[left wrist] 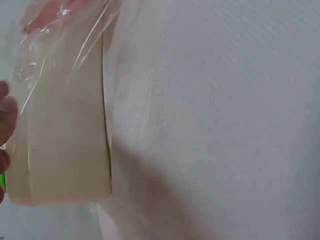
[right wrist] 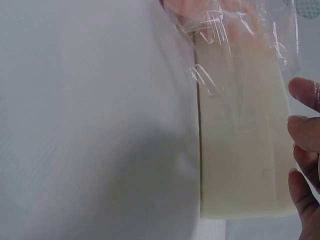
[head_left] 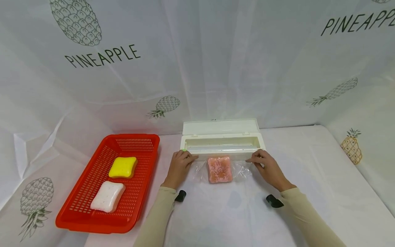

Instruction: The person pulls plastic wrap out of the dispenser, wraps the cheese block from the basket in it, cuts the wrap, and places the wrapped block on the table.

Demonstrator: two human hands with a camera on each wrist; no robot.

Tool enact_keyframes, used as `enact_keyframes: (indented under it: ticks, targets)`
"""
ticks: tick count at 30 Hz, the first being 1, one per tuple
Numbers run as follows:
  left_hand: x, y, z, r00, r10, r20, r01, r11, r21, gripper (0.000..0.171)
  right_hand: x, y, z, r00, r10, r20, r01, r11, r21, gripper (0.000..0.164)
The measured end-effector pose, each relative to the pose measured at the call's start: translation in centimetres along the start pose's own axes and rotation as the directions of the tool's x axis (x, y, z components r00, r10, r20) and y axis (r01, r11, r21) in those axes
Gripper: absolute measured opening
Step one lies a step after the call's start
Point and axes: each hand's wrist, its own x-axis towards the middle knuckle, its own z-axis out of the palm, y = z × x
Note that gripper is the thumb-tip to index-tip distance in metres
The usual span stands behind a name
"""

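Observation:
A pink soap bar (head_left: 220, 169) lies on clear plastic film (head_left: 241, 170) just in front of a white wrap dispenser box (head_left: 225, 156) with its lid raised. The film spreads to both sides of the bar and up over the box front. My left hand (head_left: 180, 166) is at the box's front left corner, pinching the film's edge. At the front right corner my right hand (head_left: 267, 168) pinches the film's other side between thumb and fingers. In the right wrist view the film (right wrist: 240, 60) looks taut and creased over the box front (right wrist: 240, 170).
To the left stands a red plastic basket (head_left: 147, 192) holding a yellow soap bar (head_left: 122, 167) and a white soap bar (head_left: 108, 196). A white pineapple-print cloth (head_left: 216, 68) hangs behind the box. White cloth (head_left: 234, 219) covers the table.

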Motion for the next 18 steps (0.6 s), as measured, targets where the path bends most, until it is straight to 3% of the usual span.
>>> enact_keyframes:
  ticks: [8, 13, 18]
  targets:
    - [-1.4, 0.1, -0.8, 0.998, 0.019, 0.06, -0.016, 0.999, -0.041, 0.028, -1.1, 1.1, -0.1, 0.986, -0.169, -0.005, 0.169, 0.985, -0.035, 0.049]
    - [-1.4, -0.1, -0.9, 0.99, 0.094, 0.105, -0.098, 0.994, 0.04, 0.033, -1.1, 1.8, -0.5, 0.962, -0.27, 0.046, 0.274, 0.954, -0.126, 0.057]
    - [-1.1, -0.6, -0.9, 0.969, 0.166, 0.184, -0.195, 0.969, 0.151, 0.038, -1.0, 2.2, -1.0, 0.945, -0.299, 0.133, 0.319, 0.932, -0.173, 0.05]
